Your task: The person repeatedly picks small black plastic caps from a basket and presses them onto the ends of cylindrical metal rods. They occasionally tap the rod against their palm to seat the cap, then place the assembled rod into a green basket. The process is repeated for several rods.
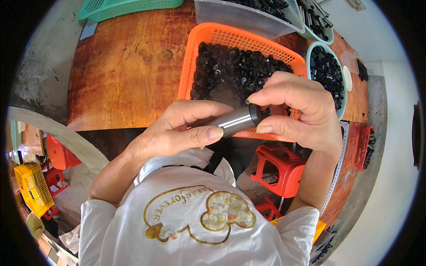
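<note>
My left hand (182,126) is wrapped round a short, shiny dark grey metal tube (233,124), thumb in front and fingers behind. A black end cap (255,115) sits on the tube's right end. Thumb and forefinger of my right hand (297,111) are curled to the cap's rim, one at its upper edge and one at its lower edge. Just beyond both hands, an orange plastic basket (188,66) holds a heap of small black plastic parts (226,66).
A clear plastic bin (248,27) of black parts stands behind the basket. To the right are a pale green basin (341,88) of black parts and a tub of metal tubes (317,17). A green basket (133,9) is far left; a red stool (284,173) stands below the table (124,80).
</note>
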Demonstrator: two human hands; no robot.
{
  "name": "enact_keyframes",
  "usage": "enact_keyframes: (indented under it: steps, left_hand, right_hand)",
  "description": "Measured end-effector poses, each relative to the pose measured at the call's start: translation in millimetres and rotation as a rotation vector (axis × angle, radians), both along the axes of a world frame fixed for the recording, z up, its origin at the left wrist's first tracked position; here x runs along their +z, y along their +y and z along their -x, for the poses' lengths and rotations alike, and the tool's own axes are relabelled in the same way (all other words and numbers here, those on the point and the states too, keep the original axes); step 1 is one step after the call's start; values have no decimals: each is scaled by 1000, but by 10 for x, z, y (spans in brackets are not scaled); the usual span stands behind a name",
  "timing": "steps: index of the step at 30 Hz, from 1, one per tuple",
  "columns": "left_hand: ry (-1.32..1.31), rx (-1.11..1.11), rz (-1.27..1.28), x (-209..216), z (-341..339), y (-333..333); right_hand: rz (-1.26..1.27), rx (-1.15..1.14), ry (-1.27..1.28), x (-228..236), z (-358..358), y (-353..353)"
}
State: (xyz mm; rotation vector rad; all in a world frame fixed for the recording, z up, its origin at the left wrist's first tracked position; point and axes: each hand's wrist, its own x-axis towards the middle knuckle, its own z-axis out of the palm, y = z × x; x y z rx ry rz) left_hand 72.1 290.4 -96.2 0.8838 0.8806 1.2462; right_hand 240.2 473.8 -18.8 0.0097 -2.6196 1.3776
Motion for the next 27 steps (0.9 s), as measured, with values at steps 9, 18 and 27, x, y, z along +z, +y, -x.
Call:
enact_keyframes:
  steps: [9, 18, 27]
  left_hand:
    - [176, -9, -148, -22, 15, 30]
    - [193, 40, -202, 2, -19, 27]
    - [123, 51, -208, -14, -44, 47]
  right_hand:
    - [-46, -21, -22, 86, -25, -76]
    - [-128, -2, 40, 111, -18, -80]
    - [-155, 32, 70, 96, -38, -61]
